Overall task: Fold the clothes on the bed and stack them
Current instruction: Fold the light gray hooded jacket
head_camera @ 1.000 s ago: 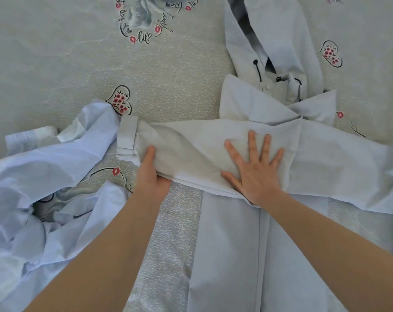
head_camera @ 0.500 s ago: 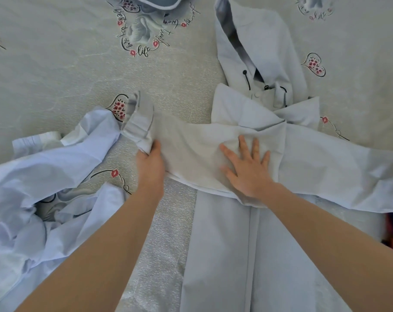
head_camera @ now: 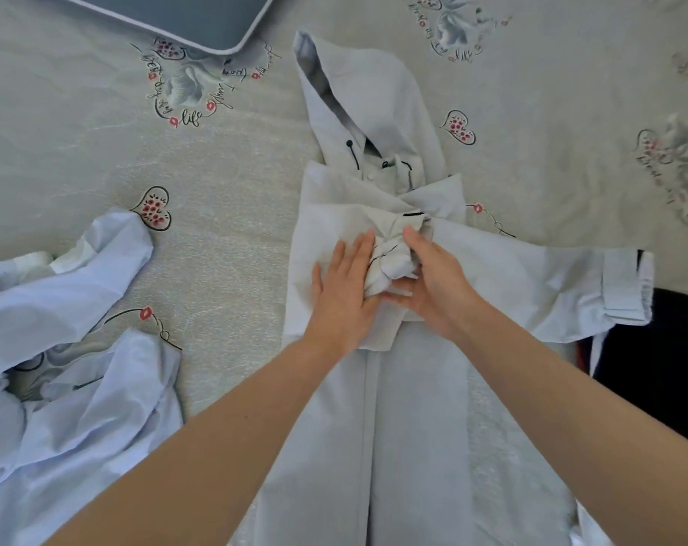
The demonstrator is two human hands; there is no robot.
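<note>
A pale grey hooded jacket (head_camera: 413, 407) lies face up on the bed, hood (head_camera: 377, 104) pointing away from me. Its left sleeve is folded across the chest, with the cuff (head_camera: 393, 254) bunched at the middle. My left hand (head_camera: 342, 285) presses flat on the folded sleeve, fingers straight. My right hand (head_camera: 433, 281) curls round the bunched cuff. The other sleeve (head_camera: 594, 285) stretches out to the right, cuff rolled. A crumpled light blue shirt (head_camera: 70, 372) lies at the left.
The bedsheet (head_camera: 232, 238) is beige with heart and flower prints. A grey-blue rounded tray or cushion (head_camera: 192, 17) sits at the top left. A dark garment (head_camera: 657, 356) lies at the right edge, beside the jacket's outstretched sleeve.
My left hand has carried the sleeve's cuff from the left side over onto the chest. My right hand, flat before, now holds the bunched cuff. The view has tilted up.
</note>
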